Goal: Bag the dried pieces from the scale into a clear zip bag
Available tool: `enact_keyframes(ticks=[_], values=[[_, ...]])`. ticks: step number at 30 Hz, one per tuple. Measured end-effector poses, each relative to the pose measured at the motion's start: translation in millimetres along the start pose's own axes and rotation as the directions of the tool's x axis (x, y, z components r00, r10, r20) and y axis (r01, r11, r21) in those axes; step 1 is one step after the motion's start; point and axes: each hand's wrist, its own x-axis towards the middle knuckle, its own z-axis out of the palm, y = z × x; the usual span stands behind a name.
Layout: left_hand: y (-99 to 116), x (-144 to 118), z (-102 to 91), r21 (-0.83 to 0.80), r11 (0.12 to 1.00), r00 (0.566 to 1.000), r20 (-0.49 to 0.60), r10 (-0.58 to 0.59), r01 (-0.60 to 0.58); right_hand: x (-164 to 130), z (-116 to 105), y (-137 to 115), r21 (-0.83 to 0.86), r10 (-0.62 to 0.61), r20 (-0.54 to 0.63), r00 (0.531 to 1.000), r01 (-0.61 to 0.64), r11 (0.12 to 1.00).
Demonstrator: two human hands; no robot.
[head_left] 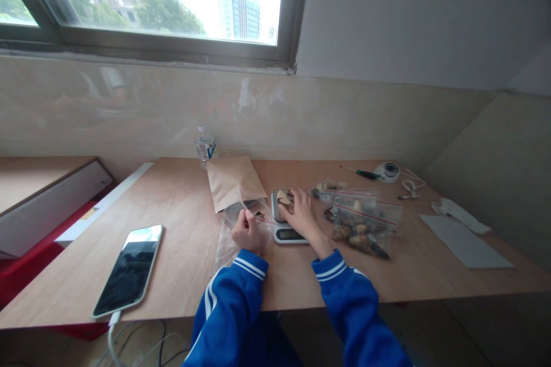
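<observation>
My left hand (247, 232) is closed in a pinch on the edge of a clear zip bag (228, 243), which lies on the table with a few brown bits near its mouth. Over a small digital scale (282, 235), my right hand (303, 215) curls its thumb and fingers around pale and brown dried pieces (284, 199) that look like mushroom. Part of the weighing plate is hidden beneath that hand, and the display cannot be read. Right of the scale lie several clear zip bags (359, 226) holding similar brown pieces.
A brown paper bag (236, 182) lies behind the clear bag, near a plastic bottle (204, 148). A phone (130, 269) with a cable is at left. Toward the right are a screwdriver (365, 174), a white camera (388, 171), a grey sheet (465, 241) and a white cloth (460, 215).
</observation>
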Motion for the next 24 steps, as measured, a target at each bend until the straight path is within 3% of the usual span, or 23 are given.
enact_keyframes(ticks=[5,10,13,15,17,19,20,22,24], values=[[0.5,0.5,-0.5,-0.004,1.000,1.000,0.028,-0.006,0.006,-12.6,14.2,15.9,-0.164,0.004,0.054,0.999,0.005,0.986],[-3.8,1.5,3.4,-0.051,0.997,0.998,-0.041,0.051,-0.053,-10.4,4.7,22.2,-0.190,0.060,-0.030,0.998,-0.065,0.980],[-6.6,2.6,6.0,-0.071,0.994,0.992,-0.099,0.078,-0.086,-3.5,-6.8,25.7,-0.028,0.084,-0.069,0.994,-0.086,0.996],[-7.5,3.0,6.8,-0.067,0.993,0.990,-0.109,0.088,-0.095,2.9,-15.7,19.5,0.118,0.107,-0.162,0.981,-0.088,0.989],[-7.8,3.0,6.9,-0.071,0.992,0.989,-0.110,0.097,-0.105,9.1,-23.9,3.1,0.264,0.172,-0.289,0.942,-0.095,0.960],[-7.7,2.7,6.6,-0.087,0.990,0.989,-0.104,0.104,-0.113,13.2,-29.3,-21.5,0.388,0.234,-0.329,0.915,-0.095,0.917],[-7.4,2.6,6.2,-0.098,0.989,0.989,-0.102,0.103,-0.113,14.1,-30.5,-34.7,0.426,0.216,-0.282,0.935,-0.080,0.901],[-6.6,2.3,5.2,-0.124,0.987,0.991,-0.096,0.095,-0.106,14.1,-29.7,-57.7,0.450,0.052,-0.093,0.994,-0.005,0.893],[-5.6,2.4,4.2,-0.148,0.985,0.992,-0.099,0.077,-0.092,13.8,-24.8,-69.5,0.440,-0.116,0.071,0.991,0.073,0.895]])
